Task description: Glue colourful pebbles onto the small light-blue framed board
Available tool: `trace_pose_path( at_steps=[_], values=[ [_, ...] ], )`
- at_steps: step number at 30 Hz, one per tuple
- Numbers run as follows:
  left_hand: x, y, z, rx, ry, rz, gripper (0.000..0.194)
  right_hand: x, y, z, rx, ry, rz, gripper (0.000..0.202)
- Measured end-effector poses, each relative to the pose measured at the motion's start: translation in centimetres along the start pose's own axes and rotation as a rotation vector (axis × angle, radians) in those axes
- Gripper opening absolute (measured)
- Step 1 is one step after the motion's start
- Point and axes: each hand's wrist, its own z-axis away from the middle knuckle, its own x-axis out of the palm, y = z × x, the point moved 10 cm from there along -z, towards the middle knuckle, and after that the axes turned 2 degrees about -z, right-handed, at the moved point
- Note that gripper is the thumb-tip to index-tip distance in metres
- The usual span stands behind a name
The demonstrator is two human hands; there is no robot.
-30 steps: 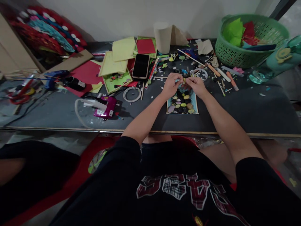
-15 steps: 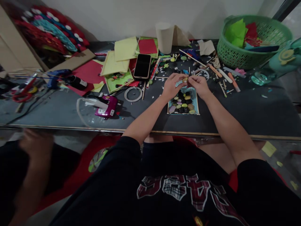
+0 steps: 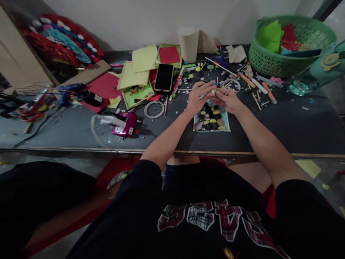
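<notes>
Over the far part of a small framed tray (image 3: 229, 124), my left hand (image 3: 198, 98) and my right hand (image 3: 229, 100) meet fingertip to fingertip. Between them they pinch a small pale yellow pebble (image 3: 214, 91), mostly covered by fingers. The tray has a light blue base and a thin pale rim. Painted pebbles (image 3: 212, 121) in black, yellow, green and lilac lie close together over its near part. Its far end is hidden under my hands.
Behind are a phone (image 3: 164, 77), a paper roll (image 3: 188, 45) and scattered scraps. On the left are a purple device (image 3: 124, 124), a tape ring (image 3: 153, 109) and a blue glue gun (image 3: 69, 90). A green basket (image 3: 269, 64) and bottle (image 3: 318, 77) stand right. Another person's arm (image 3: 67, 216) reaches low left.
My right hand has turned, showing more of its fingers, and the pebble is turned between my fingertips. The other person's arm has swung down and toward my chair. The view has shifted slightly.
</notes>
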Motion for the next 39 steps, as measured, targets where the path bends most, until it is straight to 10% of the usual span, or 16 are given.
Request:
trace_pose_path(
  at_steps=[20,39],
  values=[
    [-1.5,-0.9,0.9,-0.149,0.150,0.081,0.059,-1.5,-1.6,-0.7,-0.292,0.100,0.267,0.079],
    [-1.1,-1.2,1.5,-0.176,0.172,0.069,0.055,-1.5,-1.6,-0.5,-0.248,0.130,0.345,0.078]
  ],
)
